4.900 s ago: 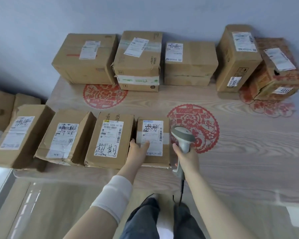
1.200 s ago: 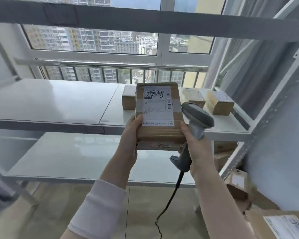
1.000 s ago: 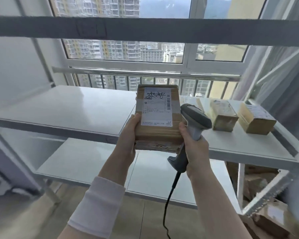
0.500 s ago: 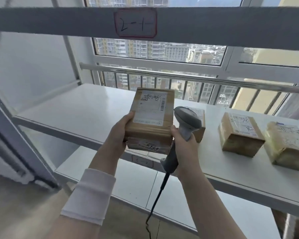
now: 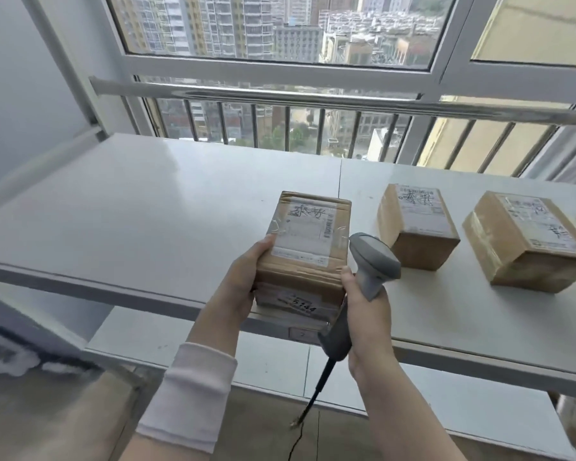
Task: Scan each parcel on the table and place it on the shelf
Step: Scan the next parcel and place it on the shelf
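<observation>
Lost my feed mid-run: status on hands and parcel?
Left hand grips parcel, left side; right hand holds scanner, braces right side. Parcel at shelf front edge, not released. Two shelved boxes to its right, apart.

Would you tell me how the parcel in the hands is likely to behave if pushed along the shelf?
The parcel is probably stiff: its cardboard faces look flat and square. It seems light, since the left hand and right hand steady it while the right also grips the scanner. The glossy shelf suggests it would slide rather than tip.
</observation>
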A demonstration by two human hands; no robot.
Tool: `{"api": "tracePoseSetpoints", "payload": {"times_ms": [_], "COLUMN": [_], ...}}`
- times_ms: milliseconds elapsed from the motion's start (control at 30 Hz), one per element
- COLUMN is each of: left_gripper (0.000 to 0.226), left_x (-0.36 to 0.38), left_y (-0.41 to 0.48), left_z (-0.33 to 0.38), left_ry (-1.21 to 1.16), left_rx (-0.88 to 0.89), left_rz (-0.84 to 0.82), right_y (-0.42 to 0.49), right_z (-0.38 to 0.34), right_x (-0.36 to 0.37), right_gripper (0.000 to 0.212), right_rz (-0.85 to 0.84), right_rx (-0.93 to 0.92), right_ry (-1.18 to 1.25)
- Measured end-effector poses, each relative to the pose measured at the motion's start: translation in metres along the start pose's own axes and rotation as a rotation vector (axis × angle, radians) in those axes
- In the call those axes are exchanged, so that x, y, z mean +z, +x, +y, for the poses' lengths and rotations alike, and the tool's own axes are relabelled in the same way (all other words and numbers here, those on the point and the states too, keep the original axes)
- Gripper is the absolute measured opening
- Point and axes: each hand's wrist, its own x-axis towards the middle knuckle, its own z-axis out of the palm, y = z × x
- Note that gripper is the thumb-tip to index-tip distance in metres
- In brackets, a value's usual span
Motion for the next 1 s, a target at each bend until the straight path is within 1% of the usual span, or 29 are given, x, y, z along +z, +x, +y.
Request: {"api": "tracePoseSetpoints", "payload": {"times_ms": [133,200,233,267,300,333,367,400,433,500,567,700,867,1000], "left_gripper": [0.038,0.059,0.069,0.075,0.078,0.080,0.081,0.082,0.083,0.086,0.086,0.088,0.087,0.087], "left_x": [-0.001,-0.001,-0.002,-0.004,-0.006,-0.008,-0.009,-0.009,-0.007,-0.001,0.003,0.009,0.015,0.016], "left_y": [0.000,-0.002,-0.005,-0.009,-0.015,-0.020,-0.025,-0.024,-0.023,-0.016,-0.005,0.019,0.054,0.078], "left_z": [0.002,0.002,0.003,0.005,0.009,0.013,0.019,0.022,0.023,0.020,0.016,0.023,0.040,0.050], "left_ry": [0.039,0.135,0.233,0.356,0.481,0.611,0.749,0.906,1.076,1.371,1.510,1.560,1.560,1.548], "left_rx": [0.021,0.095,0.177,0.300,0.452,0.608,0.748,0.854,0.922,0.932,0.885,0.822,0.775,0.774], "left_rz": [-0.020,0.028,0.092,0.160,0.191,0.168,0.097,0.000,-0.100,-0.227,-0.226,-0.161,-0.192,-0.199], "right_y": [-0.003,-0.003,-0.003,-0.003,-0.002,-0.001,-0.001,-0.001,0.000,0.002,0.005,0.012,0.021,0.030], "right_z": [-0.001,-0.003,-0.005,-0.008,-0.011,-0.016,-0.022,-0.028,-0.033,-0.043,-0.049,-0.055,-0.061,-0.062], "right_x": [-0.001,-0.006,-0.008,-0.011,-0.014,-0.016,-0.017,-0.018,-0.019,-0.021,-0.022,-0.025,-0.025,-0.024], "right_gripper": [0.032,0.034,0.033,0.030,0.027,0.023,0.022,0.023,0.026,0.030,0.030,0.025,0.029,0.028], "right_rz": [0.009,0.018,0.028,0.039,0.048,0.053,0.055,0.059,0.063,0.066,0.061,0.055,0.046,0.046], "right_rx": [-0.019,-0.013,-0.018,-0.029,-0.043,-0.061,-0.074,-0.086,-0.099,-0.120,-0.131,-0.102,-0.089,-0.100], "right_ry": [0.017,0.016,0.021,0.026,0.030,0.037,0.047,0.053,0.056,0.052,0.051,0.060,0.083,0.077]}}
